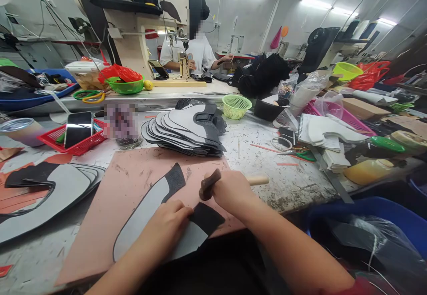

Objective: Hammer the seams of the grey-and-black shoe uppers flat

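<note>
My left hand rests on a curved grey-and-black shoe piece, its fingers bent near the inner edge by the black end. The piece lies on a pink board at the table's front. My right hand is wrapped round the wooden handle of a hammer, whose dark head is raised just above the piece's right arm. Behind the board is a stack of similar grey-and-black pieces. More of them lie fanned out at the left.
A green basket, a red basket and a jar stand behind the board. Cutouts and bottles crowd the right. A sewing machine stands at the back, with a person beyond. A blue tub is at lower right.
</note>
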`<act>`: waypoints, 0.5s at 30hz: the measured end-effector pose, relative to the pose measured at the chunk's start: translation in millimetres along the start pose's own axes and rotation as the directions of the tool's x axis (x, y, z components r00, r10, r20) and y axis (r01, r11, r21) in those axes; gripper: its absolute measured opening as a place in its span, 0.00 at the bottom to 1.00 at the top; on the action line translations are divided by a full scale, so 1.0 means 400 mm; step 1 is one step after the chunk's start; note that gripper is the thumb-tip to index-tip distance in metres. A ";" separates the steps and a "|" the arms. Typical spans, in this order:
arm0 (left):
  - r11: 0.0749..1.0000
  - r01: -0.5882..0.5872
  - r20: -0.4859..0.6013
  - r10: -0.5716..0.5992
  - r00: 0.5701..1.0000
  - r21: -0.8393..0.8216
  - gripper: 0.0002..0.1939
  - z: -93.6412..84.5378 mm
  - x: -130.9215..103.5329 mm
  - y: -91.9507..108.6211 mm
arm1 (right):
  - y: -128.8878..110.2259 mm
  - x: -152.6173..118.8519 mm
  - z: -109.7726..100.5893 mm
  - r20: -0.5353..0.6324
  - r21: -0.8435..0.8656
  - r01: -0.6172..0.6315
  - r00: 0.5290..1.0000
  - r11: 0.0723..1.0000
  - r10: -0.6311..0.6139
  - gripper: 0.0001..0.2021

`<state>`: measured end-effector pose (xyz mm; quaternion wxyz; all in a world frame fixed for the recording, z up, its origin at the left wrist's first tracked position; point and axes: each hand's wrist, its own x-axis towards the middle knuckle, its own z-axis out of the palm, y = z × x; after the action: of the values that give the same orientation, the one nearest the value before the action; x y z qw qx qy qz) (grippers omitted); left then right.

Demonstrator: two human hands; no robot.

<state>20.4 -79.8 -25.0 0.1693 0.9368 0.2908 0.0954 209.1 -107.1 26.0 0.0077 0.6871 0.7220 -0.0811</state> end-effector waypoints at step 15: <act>0.999 0.042 0.095 -0.042 0.995 0.000 0.15 -0.039 -0.038 -0.004 | -0.064 -0.014 -0.007 0.071 -0.009 0.095 0.993 0.995 -0.094 0.09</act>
<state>2.9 -83.3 -12.3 0.1858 0.9338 0.3021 0.0473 184.4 -113.5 32.1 0.0335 0.6488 0.7534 -0.1013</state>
